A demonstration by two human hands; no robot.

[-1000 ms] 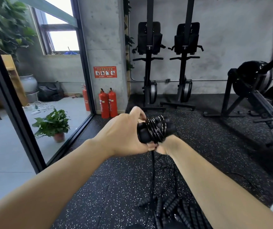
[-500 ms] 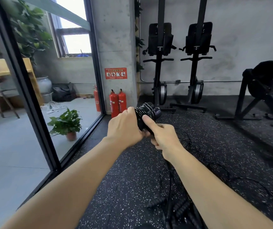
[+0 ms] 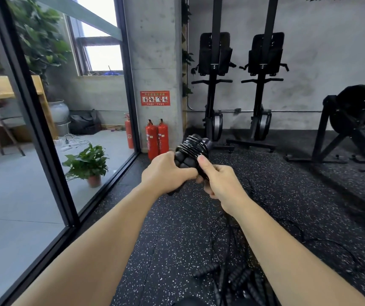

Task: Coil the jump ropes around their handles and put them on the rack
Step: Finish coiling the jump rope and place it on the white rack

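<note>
My left hand (image 3: pixel 167 173) grips a pair of black ribbed jump rope handles (image 3: pixel 190 151) held together, with thin black rope wound several turns round their upper part. My right hand (image 3: pixel 218 181) pinches the rope just below the coil, thumb pressed against the handles. The loose rope (image 3: pixel 230 219) hangs down under my right wrist to the floor. More black jump rope handles (image 3: pixel 232 277) and tangled cords lie in a heap on the floor near my feet. No rack shows.
Speckled black rubber floor (image 3: pixel 177 239). A glass wall with a black frame (image 3: pixel 42 138) runs along the left. Two red fire extinguishers (image 3: pixel 158 138) stand by the concrete pillar. Two upright black machines (image 3: pixel 238 85) stand at the back wall, another machine (image 3: pixel 358 129) at right.
My right hand came round from under the handles to their right side, carrying the rope about the coil. The view shifted left and back slightly.
</note>
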